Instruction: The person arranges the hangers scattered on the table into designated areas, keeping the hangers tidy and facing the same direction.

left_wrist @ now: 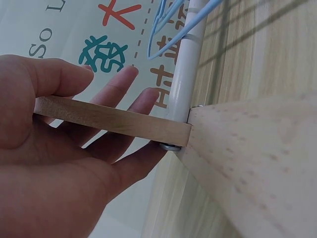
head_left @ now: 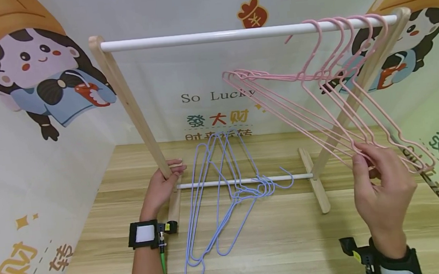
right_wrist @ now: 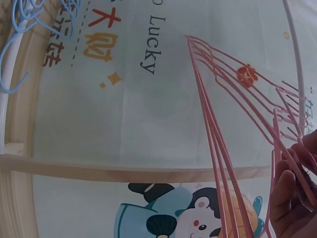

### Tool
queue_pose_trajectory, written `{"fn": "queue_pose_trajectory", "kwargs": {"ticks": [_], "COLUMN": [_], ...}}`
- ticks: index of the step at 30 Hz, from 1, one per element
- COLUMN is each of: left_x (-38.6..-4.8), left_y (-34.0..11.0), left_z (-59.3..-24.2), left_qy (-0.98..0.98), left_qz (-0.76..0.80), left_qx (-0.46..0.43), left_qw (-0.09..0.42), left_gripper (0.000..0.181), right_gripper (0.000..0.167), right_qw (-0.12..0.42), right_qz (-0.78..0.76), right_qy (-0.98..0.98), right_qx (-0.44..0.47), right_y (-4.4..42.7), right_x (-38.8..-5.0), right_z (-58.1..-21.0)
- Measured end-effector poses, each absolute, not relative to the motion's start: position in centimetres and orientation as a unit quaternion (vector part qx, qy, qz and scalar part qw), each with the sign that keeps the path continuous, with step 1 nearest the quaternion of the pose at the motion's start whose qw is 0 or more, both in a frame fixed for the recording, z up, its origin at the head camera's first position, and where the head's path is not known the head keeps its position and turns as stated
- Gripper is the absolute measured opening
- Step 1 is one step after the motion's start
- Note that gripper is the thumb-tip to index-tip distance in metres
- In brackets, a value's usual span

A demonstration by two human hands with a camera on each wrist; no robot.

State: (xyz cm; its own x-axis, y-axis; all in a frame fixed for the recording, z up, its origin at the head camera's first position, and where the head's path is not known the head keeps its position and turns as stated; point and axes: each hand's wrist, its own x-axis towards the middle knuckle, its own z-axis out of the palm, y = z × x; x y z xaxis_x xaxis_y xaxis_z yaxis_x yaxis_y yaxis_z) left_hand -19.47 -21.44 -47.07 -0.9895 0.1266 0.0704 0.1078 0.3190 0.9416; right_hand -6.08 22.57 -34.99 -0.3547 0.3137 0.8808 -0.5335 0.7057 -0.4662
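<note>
Holds the left post [head_left: 129,105] of the rack [head_left: 196,38] low down, just above the left foot [head_left: 173,209], with the left hand [head_left: 159,191]. In the left wrist view, shows thumb on one side of the wood and fingers passing behind, spread from one another, near the end of the lower bar [head_left: 301,176]. Pinches wire of the pink hangers [head_left: 320,75] at a lower corner with the right hand [head_left: 385,184], fingers and thumb set narrow; cannot tell how many wires lie in that hold. Shows these hangers hooked over the right part of the white top bar [head_left: 158,41], grouped beside the right post [head_left: 377,64], far corners bunched to the left, near corners fanned apart. Shows the blue hangers [head_left: 264,188] overlapping in a heap across the lower bar, hooks to the right, frames reaching toward the front over the desk [head_left: 274,244]. Bears a black strap [head_left: 143,234] with a small camera on the left wrist, similar gear on the right. Behind, shows a wall [head_left: 183,71] printed with cartoon figures and the words "So Lucky".
</note>
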Motion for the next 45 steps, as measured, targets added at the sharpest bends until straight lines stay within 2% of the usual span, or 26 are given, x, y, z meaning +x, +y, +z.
{"fn": "queue_pose_trajectory", "kwargs": {"ticks": [13,19,26,30,38,45], "left_x": [-19.3,-19.4,-19.4,-19.3,-17.7,-15.5], "left_y": [-21.3,-21.4,-21.4,-21.6,-23.2,-23.7], "left_z": [-47.0,-47.1,-47.2,-46.8,-43.3,-39.7], "left_qy": [0.812,0.813,0.808,0.814,0.848,0.907], "left_qz": [0.580,0.577,0.585,0.576,0.525,0.418], "left_qx": [0.067,0.071,0.068,0.068,0.067,0.048], "left_qw": [0.006,0.004,0.002,-0.001,-0.024,-0.028], "left_gripper": [0.039,0.039,0.045,0.051,0.069,0.071], "right_gripper": [0.022,0.021,0.022,0.021,0.028,0.036], "right_qw": [0.619,0.663,0.706,0.725,0.667,0.552], "right_qz": [0.347,0.315,0.305,0.304,0.317,0.327], "right_qy": [-0.704,-0.679,-0.638,-0.614,-0.634,-0.717], "right_qx": [0.023,0.001,0.026,0.074,0.229,0.273], "right_y": [22.4,21.6,20.6,19.7,19.0,19.7], "right_x": [-5.7,-5.7,-6.1,-6.3,-6.7,-7.4], "right_z": [-34.2,-33.6,-33.9,-34.1,-35.0,-36.6]}}
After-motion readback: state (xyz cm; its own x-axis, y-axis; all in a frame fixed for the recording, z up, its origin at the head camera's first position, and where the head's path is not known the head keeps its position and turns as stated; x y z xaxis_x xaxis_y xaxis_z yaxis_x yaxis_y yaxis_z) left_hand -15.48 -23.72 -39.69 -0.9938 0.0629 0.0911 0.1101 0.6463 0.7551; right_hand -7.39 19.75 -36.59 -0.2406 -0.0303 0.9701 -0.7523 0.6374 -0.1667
